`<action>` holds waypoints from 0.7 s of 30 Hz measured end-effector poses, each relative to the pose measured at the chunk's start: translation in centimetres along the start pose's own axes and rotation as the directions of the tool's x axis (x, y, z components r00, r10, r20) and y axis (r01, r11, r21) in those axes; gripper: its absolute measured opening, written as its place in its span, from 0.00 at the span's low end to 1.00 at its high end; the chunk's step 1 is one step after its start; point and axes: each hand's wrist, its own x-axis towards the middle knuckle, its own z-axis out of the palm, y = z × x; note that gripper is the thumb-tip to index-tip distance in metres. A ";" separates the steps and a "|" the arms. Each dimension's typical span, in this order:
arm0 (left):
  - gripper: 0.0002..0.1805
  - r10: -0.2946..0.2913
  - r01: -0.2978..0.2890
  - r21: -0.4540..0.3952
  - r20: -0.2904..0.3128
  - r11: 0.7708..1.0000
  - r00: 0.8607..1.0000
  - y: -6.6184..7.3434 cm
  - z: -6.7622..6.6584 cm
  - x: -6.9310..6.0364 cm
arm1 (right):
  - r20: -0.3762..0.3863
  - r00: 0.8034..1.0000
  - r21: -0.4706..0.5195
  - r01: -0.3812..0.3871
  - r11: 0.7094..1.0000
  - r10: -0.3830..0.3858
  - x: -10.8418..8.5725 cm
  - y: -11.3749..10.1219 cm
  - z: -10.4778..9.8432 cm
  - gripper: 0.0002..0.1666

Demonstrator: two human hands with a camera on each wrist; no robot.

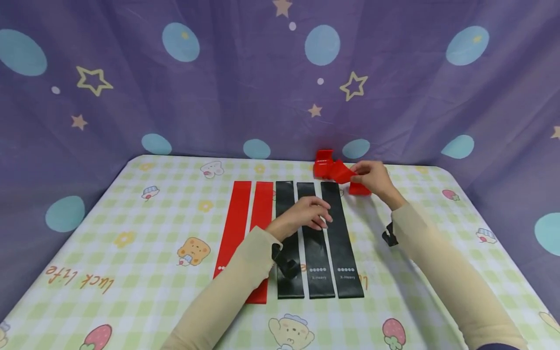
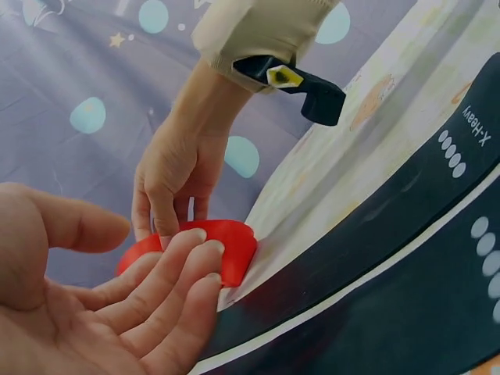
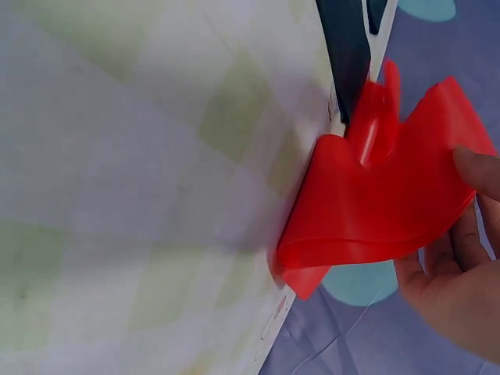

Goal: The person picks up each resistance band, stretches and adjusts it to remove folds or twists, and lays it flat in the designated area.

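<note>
My right hand (image 1: 375,178) pinches a crumpled red resistance band (image 3: 367,203) at the back of the table, thumb on one face and fingers behind. More bent red band (image 1: 323,164) stands to its left; I cannot tell if it is one piece. My left hand (image 1: 306,214) hovers over the black bands with fingers loosely bent and nothing in them; its palm (image 2: 55,328) shows in the left wrist view. Three black resistance bands (image 1: 340,228) marked X-Heavy lie flat side by side. Left of them lie two flat red bands (image 1: 236,209), partly hidden by my left forearm.
A checked tablecloth (image 1: 144,233) with cartoon prints covers the table. Behind the table's back edge hangs a purple curtain (image 1: 245,87) with stars and blue ovals. Black straps (image 1: 389,236) sit at both wrists.
</note>
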 end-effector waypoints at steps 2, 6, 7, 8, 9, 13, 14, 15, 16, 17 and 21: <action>0.19 -0.006 0.005 -0.021 -0.025 1.000 1.000 0.0 0.1 0.2 | 0.007 1.000 0.007 0.017 1.000 -0.017 -0.2 -0.1 0.1 0.12; 0.20 -0.009 0.005 -0.075 -0.056 0.997 0.998 0.1 0.3 0.3 | 0.024 0.999 0.014 0.032 0.999 -0.032 -0.5 -0.2 0.1 0.12; 0.21 -0.013 0.008 -0.091 -0.062 0.996 0.998 0.0 0.4 0.3 | 0.025 0.999 0.017 0.036 0.999 -0.036 -0.7 -0.2 0.2 0.12; 0.21 -0.021 0.014 -0.111 -0.064 0.994 0.998 -0.2 0.5 0.4 | 0.025 0.999 0.020 0.042 0.999 -0.042 -0.9 -0.2 0.3 0.12; 0.21 -0.031 0.022 -0.137 -0.059 0.990 0.998 -0.3 0.7 0.4 | 0.024 0.998 0.020 0.052 0.998 -0.053 -1.2 -0.2 0.4 0.12; 0.24 -0.050 0.038 -0.254 -0.039 0.967 0.998 -1.2 1.5 0.5 | 0.030 0.994 0.017 0.108 0.994 -0.108 -2.2 0.0 1.3 0.09; 0.25 -0.048 0.035 -0.286 -0.039 0.958 0.998 -1.3 1.7 0.5 | 0.034 0.992 0.010 0.124 0.992 -0.124 -2.4 0.0 1.4 0.09; 0.26 -0.043 0.027 -0.316 -0.043 0.948 0.998 -1.4 1.9 0.6 | 0.040 0.990 0.009 0.137 0.991 -0.137 -2.6 0.0 1.5 0.08; 0.26 -0.039 0.018 -0.346 -0.053 0.938 0.998 -1.4 2.0 0.7 | 0.047 0.988 0.015 0.149 0.989 -0.149 -2.7 0.0 1.6 0.07; 0.27 -0.040 0.013 -0.378 -0.062 0.926 0.997 -1.4 2.2 0.8 | 0.051 0.985 0.015 0.164 0.986 -0.165 -2.8 -0.1 1.6 0.06; 0.32 -0.096 0.037 -0.543 -0.081 0.839 0.992 -1.6 2.6 1.2 | 0.072 0.979 0.032 0.191 0.981 -0.193 -3.2 -0.2 1.7 0.06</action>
